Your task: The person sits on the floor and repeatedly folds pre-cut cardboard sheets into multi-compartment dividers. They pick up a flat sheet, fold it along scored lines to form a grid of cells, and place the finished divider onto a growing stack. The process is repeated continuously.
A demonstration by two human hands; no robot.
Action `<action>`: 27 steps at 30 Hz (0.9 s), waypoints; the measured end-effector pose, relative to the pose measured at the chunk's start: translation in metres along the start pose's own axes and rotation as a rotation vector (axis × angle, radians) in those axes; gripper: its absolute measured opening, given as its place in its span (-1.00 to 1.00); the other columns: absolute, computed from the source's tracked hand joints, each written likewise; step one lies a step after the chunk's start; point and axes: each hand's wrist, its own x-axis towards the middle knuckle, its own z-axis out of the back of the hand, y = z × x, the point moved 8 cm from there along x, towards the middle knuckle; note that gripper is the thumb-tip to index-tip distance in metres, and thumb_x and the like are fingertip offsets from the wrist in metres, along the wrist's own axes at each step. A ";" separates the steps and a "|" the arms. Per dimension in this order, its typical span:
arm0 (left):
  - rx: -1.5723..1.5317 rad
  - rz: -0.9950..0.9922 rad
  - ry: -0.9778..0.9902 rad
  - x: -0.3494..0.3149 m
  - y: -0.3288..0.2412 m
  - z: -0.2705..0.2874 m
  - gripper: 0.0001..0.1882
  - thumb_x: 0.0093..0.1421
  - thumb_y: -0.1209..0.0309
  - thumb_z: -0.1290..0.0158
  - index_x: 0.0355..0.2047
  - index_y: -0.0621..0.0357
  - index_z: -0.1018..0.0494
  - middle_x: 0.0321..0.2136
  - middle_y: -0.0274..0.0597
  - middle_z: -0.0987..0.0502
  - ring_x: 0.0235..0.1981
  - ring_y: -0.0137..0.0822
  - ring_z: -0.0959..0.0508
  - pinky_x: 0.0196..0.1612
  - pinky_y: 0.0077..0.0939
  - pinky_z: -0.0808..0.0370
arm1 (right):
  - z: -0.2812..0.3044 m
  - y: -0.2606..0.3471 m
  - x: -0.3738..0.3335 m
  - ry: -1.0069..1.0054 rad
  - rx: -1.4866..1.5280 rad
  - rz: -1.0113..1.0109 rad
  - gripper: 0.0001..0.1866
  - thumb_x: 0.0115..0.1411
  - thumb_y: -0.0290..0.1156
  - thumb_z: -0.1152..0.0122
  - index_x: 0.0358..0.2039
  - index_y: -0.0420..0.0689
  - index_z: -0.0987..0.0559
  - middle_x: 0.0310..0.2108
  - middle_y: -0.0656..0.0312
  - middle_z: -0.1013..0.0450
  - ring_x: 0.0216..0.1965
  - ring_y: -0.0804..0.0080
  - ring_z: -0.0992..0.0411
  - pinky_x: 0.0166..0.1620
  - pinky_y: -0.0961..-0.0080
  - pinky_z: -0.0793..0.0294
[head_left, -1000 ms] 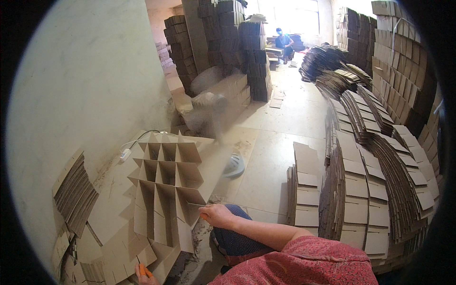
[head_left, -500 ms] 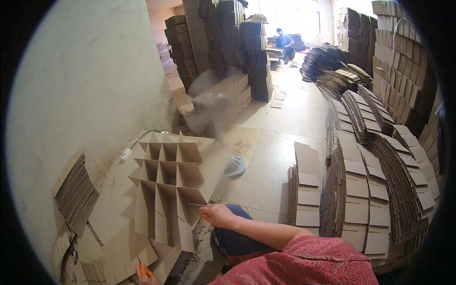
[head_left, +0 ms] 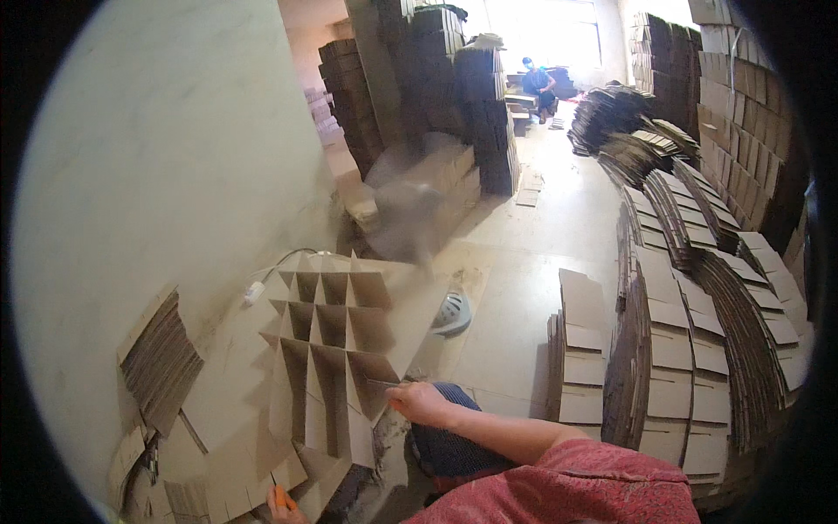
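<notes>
Tan cardboard divider grid: open-topped cells formed by crossing strips, shorter cells at far end, long narrow ones nearer; insides shadowed. It's on a pale flat surface, ahead of L hand & just L of R hand.

R hand: fingers narrowed, pinching end of a cardboard strip at grid's near R side. L hand: mostly cut off at lower edge of view, orange on its fingers, at edge of a slotted cardboard sheet; can't tell if it grips. Sheet lies flat, by grid's near L corner.

Grid looks plain brown, thin-walled, w/ pointed ends jutting out L & at far side. Stacked cardboard pcs lean by the wall.
</notes>
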 end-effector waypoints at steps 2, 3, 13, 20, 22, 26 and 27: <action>0.029 0.131 0.142 0.005 0.031 -0.022 -0.70 0.32 0.36 0.12 -0.02 0.16 -0.48 0.02 0.03 -0.46 -0.13 -0.08 -0.52 -0.18 -0.27 -0.51 | 0.001 0.003 0.001 -0.041 0.055 0.024 -0.83 0.14 -0.30 -0.09 -0.39 -0.14 -0.46 -0.42 0.05 -0.49 -0.35 -0.01 -0.49 -0.30 0.10 -0.48; 0.040 0.192 0.216 0.004 0.037 -0.029 -0.70 0.33 0.37 0.13 -0.02 0.17 -0.48 0.02 0.02 -0.45 -0.13 -0.10 -0.52 -0.19 -0.28 -0.51 | 0.003 0.003 0.001 -0.065 0.079 0.031 -0.83 0.14 -0.30 -0.09 -0.39 -0.15 -0.45 -0.42 0.05 -0.48 -0.35 -0.01 -0.49 -0.30 0.10 -0.48; -0.189 0.138 0.060 0.003 0.005 0.000 -0.66 0.34 0.38 0.15 0.07 0.16 -0.42 0.06 0.03 -0.43 -0.11 -0.07 -0.50 -0.13 -0.32 -0.46 | -0.002 0.000 -0.001 0.040 0.089 -0.029 -0.71 0.18 -0.30 -0.05 -0.16 -0.18 -0.54 -0.26 0.01 -0.51 -0.24 0.00 -0.49 -0.21 0.17 -0.49; -0.025 0.043 0.057 0.008 -0.018 0.008 -0.64 0.33 0.36 0.16 0.08 0.18 -0.40 0.03 0.07 -0.44 -0.11 0.03 -0.49 -0.10 -0.25 -0.44 | 0.003 -0.002 -0.007 -0.094 0.106 0.041 -0.84 0.14 -0.34 -0.06 -0.37 -0.16 -0.47 -0.43 0.00 -0.47 -0.33 -0.03 -0.48 -0.29 0.10 -0.47; -0.025 0.000 0.061 0.007 -0.018 0.010 -0.63 0.33 0.35 0.17 0.09 0.17 -0.39 0.04 0.07 -0.44 -0.09 0.03 -0.47 -0.07 -0.22 -0.42 | 0.002 -0.001 -0.007 -0.101 0.124 0.058 -0.84 0.14 -0.34 -0.06 -0.38 -0.16 -0.47 -0.43 0.00 -0.47 -0.33 -0.03 -0.48 -0.29 0.10 -0.47; -0.069 0.057 0.104 0.008 -0.018 0.008 -0.62 0.34 0.33 0.20 0.09 0.15 -0.38 0.06 0.05 -0.42 0.01 0.01 -0.43 0.01 -0.16 -0.37 | 0.004 -0.005 -0.009 -0.088 0.119 0.046 -0.83 0.15 -0.32 -0.05 -0.41 -0.16 -0.45 -0.43 0.01 -0.47 -0.32 -0.01 -0.48 -0.29 0.10 -0.47; -0.025 0.027 0.115 0.010 -0.021 0.008 -0.62 0.34 0.33 0.20 0.09 0.16 -0.39 0.06 0.04 -0.42 0.02 0.01 -0.43 0.02 -0.16 -0.37 | 0.003 -0.005 -0.010 -0.073 0.114 0.040 -0.83 0.15 -0.32 -0.05 -0.41 -0.16 -0.45 -0.43 0.01 -0.47 -0.32 -0.01 -0.48 -0.29 0.11 -0.47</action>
